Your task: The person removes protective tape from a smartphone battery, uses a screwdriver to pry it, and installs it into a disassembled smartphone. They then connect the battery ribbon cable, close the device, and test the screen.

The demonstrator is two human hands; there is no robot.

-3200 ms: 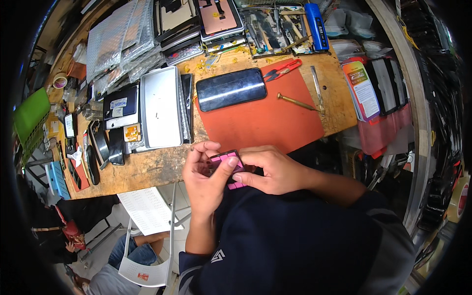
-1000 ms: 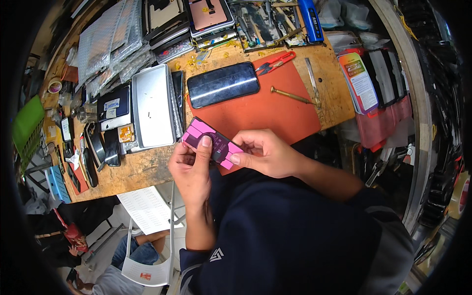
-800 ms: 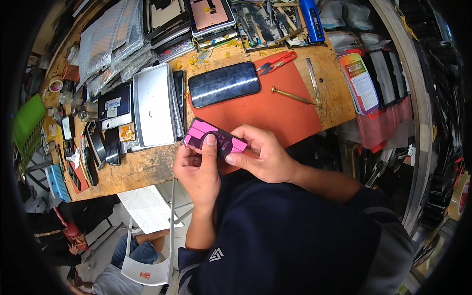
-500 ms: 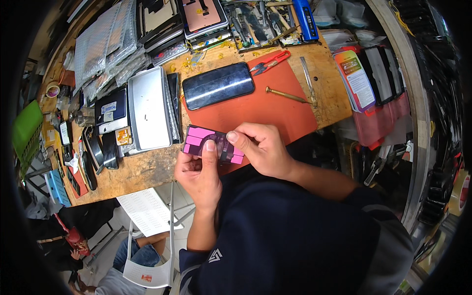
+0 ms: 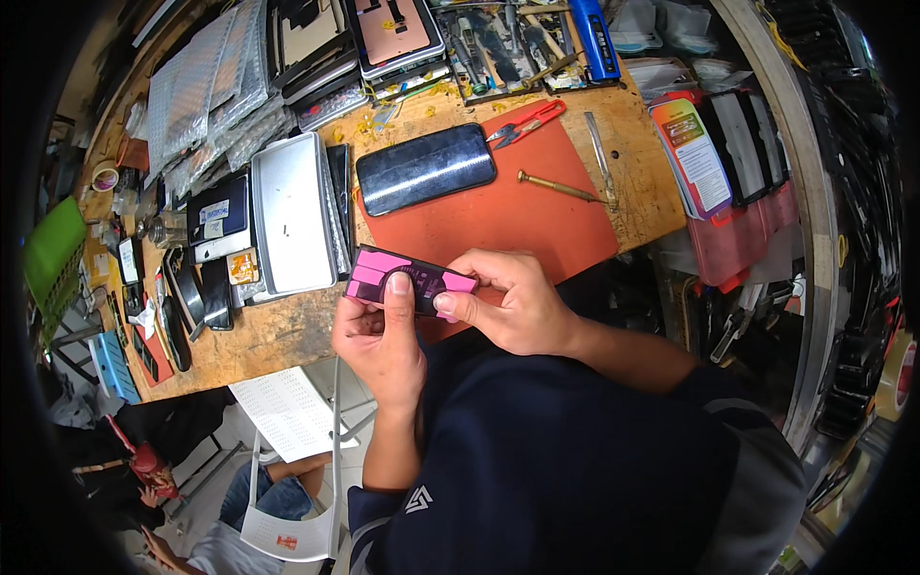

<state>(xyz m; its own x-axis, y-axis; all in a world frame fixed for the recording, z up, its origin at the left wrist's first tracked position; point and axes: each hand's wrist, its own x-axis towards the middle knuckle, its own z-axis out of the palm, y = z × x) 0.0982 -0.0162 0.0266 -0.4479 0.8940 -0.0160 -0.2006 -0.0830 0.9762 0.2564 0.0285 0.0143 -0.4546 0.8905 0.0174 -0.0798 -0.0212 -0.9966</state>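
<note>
I stand near and I look first at the left hand [image 5: 383, 359], which comes from below and holds the left part of a thin black phone battery [image 5: 426, 278], as I judge it to be, with pink strips at both its ends. The left thumb lies flat across its face, left of the middle; the curled fingers are mostly hidden below, so their exact grip I cannot tell. The right hand [image 5: 522, 305] comes from the right side and pinches the right end, thumb on top. So the battery is between the two hands, and both touch it. Its long axis goes from left to right, with the right end sloping a little toward the body.

Just beyond, the battery overlaps in view the near edge of an orange mat [image 5: 546, 230] on the wooden bench [image 5: 297, 331]. Farther forward, well apart from the hands, a dark smartphone [image 5: 426, 168] lies on this mat. Its long axis also goes left to right, but its right end slopes away from the body. The right hand is a little nearer to it than the left. To its right is a brass-coloured screwdriver [image 5: 561, 186], and behind that, red-handled snips [image 5: 532, 120].
</note>
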